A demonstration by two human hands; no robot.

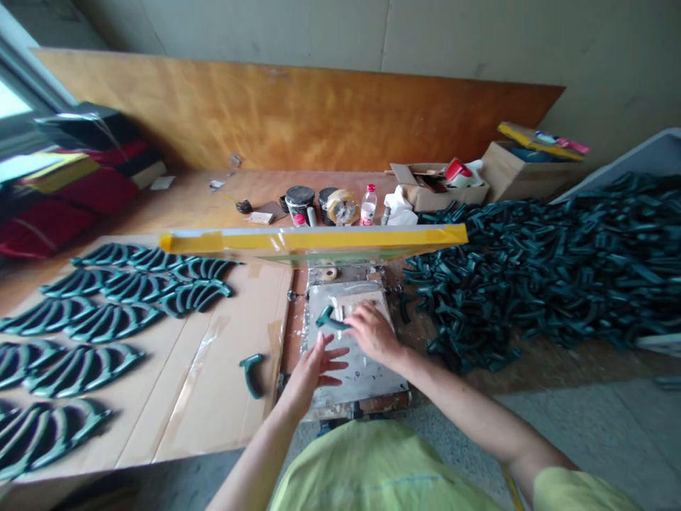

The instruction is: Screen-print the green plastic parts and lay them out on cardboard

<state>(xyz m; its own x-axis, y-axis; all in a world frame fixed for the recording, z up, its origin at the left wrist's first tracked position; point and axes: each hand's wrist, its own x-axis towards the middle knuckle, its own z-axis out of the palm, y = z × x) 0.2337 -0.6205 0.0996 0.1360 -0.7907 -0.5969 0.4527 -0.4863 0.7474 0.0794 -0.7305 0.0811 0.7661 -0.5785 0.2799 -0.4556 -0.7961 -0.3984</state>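
My right hand [372, 331] pinches the end of a dark green curved plastic handle [330, 321] above a grey work plate [340, 372]. The handle's wider T-shaped end points left. Just below it is my left hand [315, 370], fingers spread and nothing in them. A second green handle [254, 375] lies alone on the cardboard sheet [213, 397] to the left. Farther left, rows of the same handles [106, 321] nest together in fan-like groups.
A big pile of green handles [543, 262] covers the right side. A yellow-edged bar [319, 241] spans behind the plate. Beyond it stand a black-lidded tub [300, 201], a tape roll [342, 206], a bottle [368, 206] and an open carton [444, 193].
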